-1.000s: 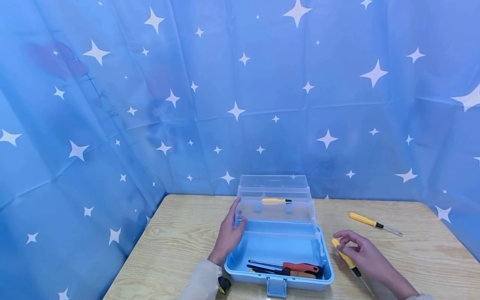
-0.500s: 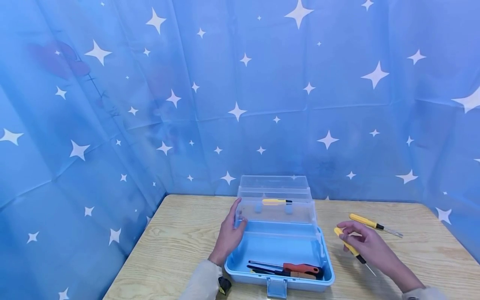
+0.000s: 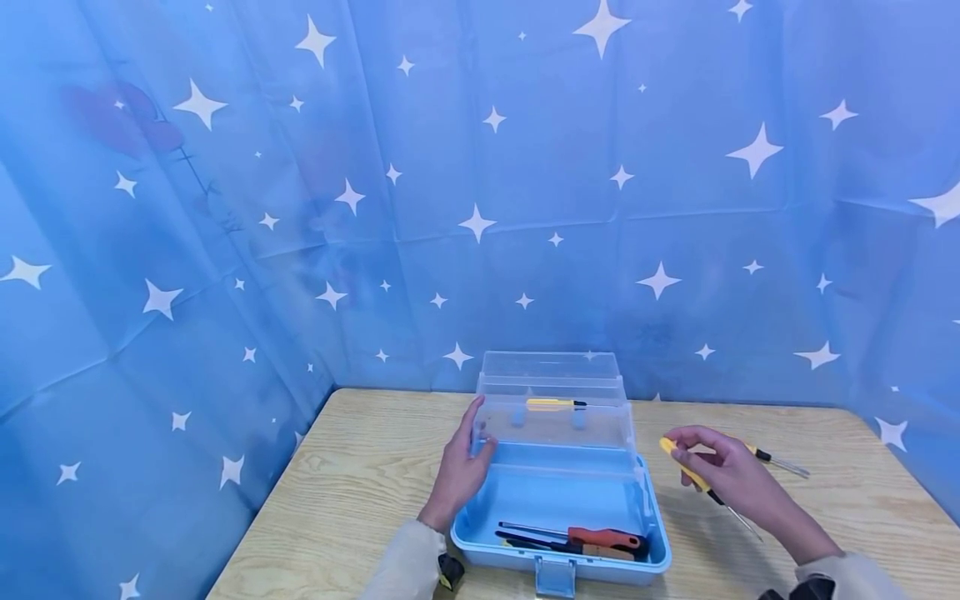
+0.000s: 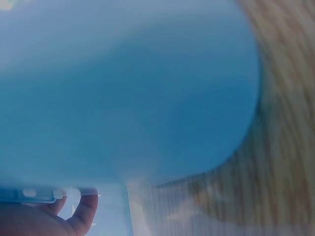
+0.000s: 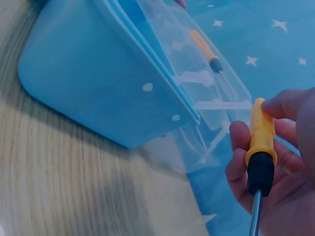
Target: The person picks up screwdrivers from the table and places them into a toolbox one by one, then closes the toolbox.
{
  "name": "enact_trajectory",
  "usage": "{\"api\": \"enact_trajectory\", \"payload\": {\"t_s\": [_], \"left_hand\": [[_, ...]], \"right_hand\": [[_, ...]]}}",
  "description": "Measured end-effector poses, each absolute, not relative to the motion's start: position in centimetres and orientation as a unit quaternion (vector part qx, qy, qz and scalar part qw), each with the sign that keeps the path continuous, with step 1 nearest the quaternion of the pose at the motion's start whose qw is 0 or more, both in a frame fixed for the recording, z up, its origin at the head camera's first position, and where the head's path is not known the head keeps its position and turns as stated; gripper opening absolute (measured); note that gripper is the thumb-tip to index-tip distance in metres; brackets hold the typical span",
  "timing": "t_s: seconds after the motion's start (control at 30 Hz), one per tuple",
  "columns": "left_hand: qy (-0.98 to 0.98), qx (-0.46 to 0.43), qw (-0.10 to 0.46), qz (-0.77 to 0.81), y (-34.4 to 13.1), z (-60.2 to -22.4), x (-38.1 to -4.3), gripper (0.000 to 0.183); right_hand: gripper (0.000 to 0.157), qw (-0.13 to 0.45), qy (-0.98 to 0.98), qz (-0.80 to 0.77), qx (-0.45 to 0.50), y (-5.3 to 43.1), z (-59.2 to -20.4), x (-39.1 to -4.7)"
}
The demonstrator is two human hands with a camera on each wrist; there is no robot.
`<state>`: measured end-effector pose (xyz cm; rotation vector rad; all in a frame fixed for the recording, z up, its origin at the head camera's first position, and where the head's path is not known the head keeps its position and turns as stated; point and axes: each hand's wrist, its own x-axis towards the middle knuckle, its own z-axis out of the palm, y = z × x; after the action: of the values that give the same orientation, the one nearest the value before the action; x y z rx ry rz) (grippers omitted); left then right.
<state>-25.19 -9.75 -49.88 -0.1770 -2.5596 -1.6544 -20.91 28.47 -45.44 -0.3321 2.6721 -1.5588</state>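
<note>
My right hand [image 3: 738, 475] pinches the yellow handle of a screwdriver [image 3: 692, 475] above the table, right of the light-blue toolbox [image 3: 607, 572]. In the right wrist view the screwdriver's black collar [image 5: 261, 172] and metal shaft point down toward the camera. At the toolbox's left side, my left hand [image 3: 459, 471] holds the edge of the raised clear lid [image 3: 555, 364], thumb in front. The left wrist view is mostly filled by the blue box wall [image 4: 147, 108], with the fingers [image 4: 87, 209] low at the left.
Inside the box lie a red-handled screwdriver [image 3: 600, 537] and a dark tool with a tan part [image 3: 603, 552]. A small yellow-handled screwdriver [image 3: 551, 405] sits in the lid. Behind my right hand lies another screwdriver [image 3: 783, 467]. A starry curtain [image 3: 420, 258] hangs behind the table.
My right hand has lifted the yellow screwdriver and moved up and away from me, now partly covering the one on the table. My left hand stays at the lid.
</note>
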Motion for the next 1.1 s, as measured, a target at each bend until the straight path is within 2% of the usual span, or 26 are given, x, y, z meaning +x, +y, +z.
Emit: {"api": "enact_trajectory", "payload": {"t_s": [0.6, 1.1], "left_hand": [[-0.841, -0.061, 0.048, -0.536, -9.7, -49.8, -25.1, 0.062], [-0.839, -0.059, 0.049, -0.539, -9.6, -49.6, -25.0, 0.062]], "right_hand": [[0.041, 0.004, 0.870, -0.482, -0.104, 27.1, -43.8, -21.8], [0.036, -0.010, 0.868, -0.479, -0.131, 25.5, -42.7, -22.8]]}}
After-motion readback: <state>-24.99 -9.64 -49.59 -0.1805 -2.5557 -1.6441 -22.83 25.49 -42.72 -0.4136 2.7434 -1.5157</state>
